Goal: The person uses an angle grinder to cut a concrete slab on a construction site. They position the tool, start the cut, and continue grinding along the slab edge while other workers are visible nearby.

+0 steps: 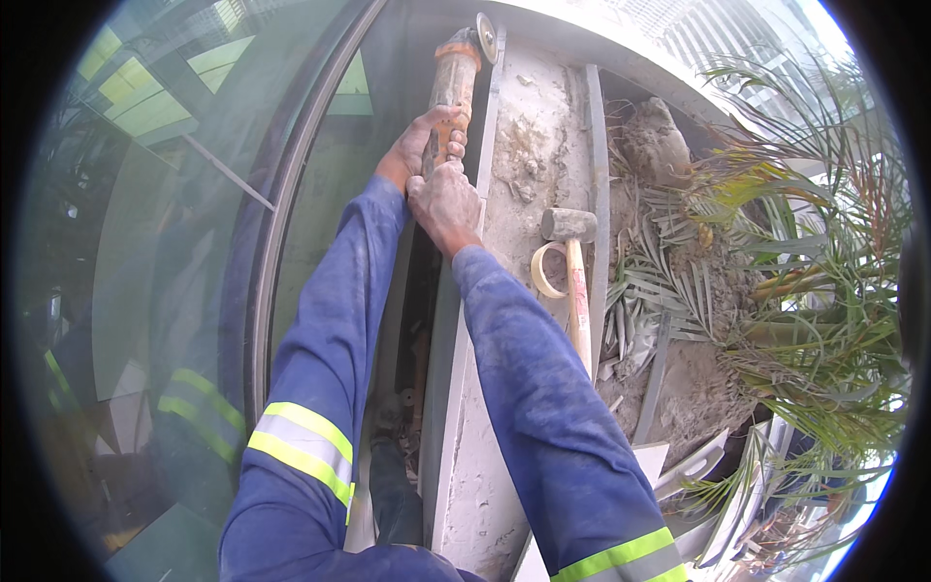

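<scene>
Both my hands are wrapped round an orange, dust-coated angle grinder (454,82), held out in front of me at the far end of a narrow ledge. My left hand (419,145) grips its body, while my right hand (448,202) closes on the rear end nearer to me. The grinder's disc (486,39) is at the far tip, by the pale edge of the ledge (519,126); whether it touches the edge I cannot tell. Dust whitens my fingers. On the ledge, right of my right forearm, lie a mallet (578,281) with a wooden handle and a roll of tape (549,271).
A glass pane (175,291) with a dark metal frame (276,213) runs along my left. Right of the ledge is a planter bed with soil (693,378), a rough lump (655,141) and palm fronds (805,262). Pale board scraps (693,466) lie at lower right.
</scene>
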The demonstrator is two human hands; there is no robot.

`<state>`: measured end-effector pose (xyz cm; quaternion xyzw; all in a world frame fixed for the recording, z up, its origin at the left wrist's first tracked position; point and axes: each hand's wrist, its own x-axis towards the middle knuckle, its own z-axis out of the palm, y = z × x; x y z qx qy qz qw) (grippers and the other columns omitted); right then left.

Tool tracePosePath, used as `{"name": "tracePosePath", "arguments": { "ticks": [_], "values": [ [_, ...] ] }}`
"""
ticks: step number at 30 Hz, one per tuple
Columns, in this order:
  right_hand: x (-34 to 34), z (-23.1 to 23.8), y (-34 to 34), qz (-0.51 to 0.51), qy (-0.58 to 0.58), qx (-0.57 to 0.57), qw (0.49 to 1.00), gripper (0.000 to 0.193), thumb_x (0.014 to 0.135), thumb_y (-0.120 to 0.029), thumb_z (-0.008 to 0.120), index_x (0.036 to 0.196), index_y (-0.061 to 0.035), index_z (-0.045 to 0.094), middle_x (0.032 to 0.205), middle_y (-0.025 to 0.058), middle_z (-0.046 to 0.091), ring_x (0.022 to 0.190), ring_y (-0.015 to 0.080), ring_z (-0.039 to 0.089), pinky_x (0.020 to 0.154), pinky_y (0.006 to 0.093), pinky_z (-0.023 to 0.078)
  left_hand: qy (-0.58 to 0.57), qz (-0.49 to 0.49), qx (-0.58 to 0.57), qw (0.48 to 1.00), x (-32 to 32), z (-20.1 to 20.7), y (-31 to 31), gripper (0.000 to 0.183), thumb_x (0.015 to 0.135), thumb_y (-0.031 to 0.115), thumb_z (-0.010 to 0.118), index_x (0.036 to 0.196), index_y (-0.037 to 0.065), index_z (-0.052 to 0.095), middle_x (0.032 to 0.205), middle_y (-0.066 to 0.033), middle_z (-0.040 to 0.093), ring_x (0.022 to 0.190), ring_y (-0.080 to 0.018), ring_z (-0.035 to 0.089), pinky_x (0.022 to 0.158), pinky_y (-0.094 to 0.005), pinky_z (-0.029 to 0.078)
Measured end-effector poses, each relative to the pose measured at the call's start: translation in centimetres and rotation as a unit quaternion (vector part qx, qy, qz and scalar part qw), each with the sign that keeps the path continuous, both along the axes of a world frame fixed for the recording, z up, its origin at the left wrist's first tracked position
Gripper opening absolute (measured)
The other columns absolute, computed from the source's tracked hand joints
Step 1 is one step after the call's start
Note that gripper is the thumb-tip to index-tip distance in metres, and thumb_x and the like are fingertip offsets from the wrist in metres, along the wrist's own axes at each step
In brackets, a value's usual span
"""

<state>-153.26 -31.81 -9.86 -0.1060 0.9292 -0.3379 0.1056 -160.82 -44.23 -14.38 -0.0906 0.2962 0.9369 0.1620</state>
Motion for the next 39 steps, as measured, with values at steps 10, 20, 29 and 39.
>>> {"name": "tracePosePath", "arguments": {
  "ticks": [10, 20, 29, 39],
  "values": [
    [-1.2, -1.3, 0.0, -0.011, 0.005, -0.025, 1.0, 0.052, 0.086, -0.03, 0.063, 0.112, 0.0144, 0.061, 0.107, 0.0336, 0.071, 0.104, 0.0466, 0.071, 0.096, 0.0514, 0.054, 0.015, 0.034, -0.012, 0.999, -0.5, 0.3, 0.5, 0.034, 0.087, 0.025, 0.079, 0.107, 0.008, 0.057, 0.075, -0.0031, 0.058, 0.056, -0.0106, 0.057, 0.049, -0.0234, 0.053],
    [-1.2, -0.4, -0.4, 0.012, -0.022, 0.001, 1.0, 0.059, 0.09, -0.025, 0.062, 0.128, 0.0175, 0.049, 0.109, 0.0308, 0.072, 0.105, 0.0431, 0.072, 0.098, 0.0482, 0.055, 0.011, 0.03, -0.04, 0.999, -0.7, 0.1, -0.2, 0.031, 0.085, 0.028, 0.079, 0.105, 0.011, 0.061, 0.074, -0.0018, 0.059, 0.055, -0.0099, 0.058, 0.05, -0.0249, 0.053],
    [-0.9, -0.9, -0.3, 0.011, -0.025, 0.009, 1.0, 0.059, 0.089, -0.026, 0.064, 0.127, 0.0165, 0.049, 0.111, 0.0305, 0.072, 0.107, 0.0434, 0.072, 0.097, 0.0467, 0.056, 0.007, 0.029, -0.042, 0.999, 0.0, 0.3, 0.1, 0.034, 0.086, 0.028, 0.08, 0.106, 0.01, 0.059, 0.074, -0.0017, 0.059, 0.055, -0.0103, 0.057, 0.05, -0.0248, 0.053],
    [0.4, -1.1, 0.0, 0.018, -0.025, 0.008, 0.999, 0.053, 0.089, -0.025, 0.064, 0.121, 0.0154, 0.053, 0.11, 0.0295, 0.072, 0.104, 0.0437, 0.072, 0.095, 0.0489, 0.056, 0.0, -0.01, -0.031, 0.999, 1.0, -0.1, -0.2, 0.034, 0.085, 0.031, 0.081, 0.103, 0.012, 0.059, 0.074, -0.0011, 0.059, 0.057, -0.0109, 0.059, 0.053, -0.0264, 0.054]
  ]
}}
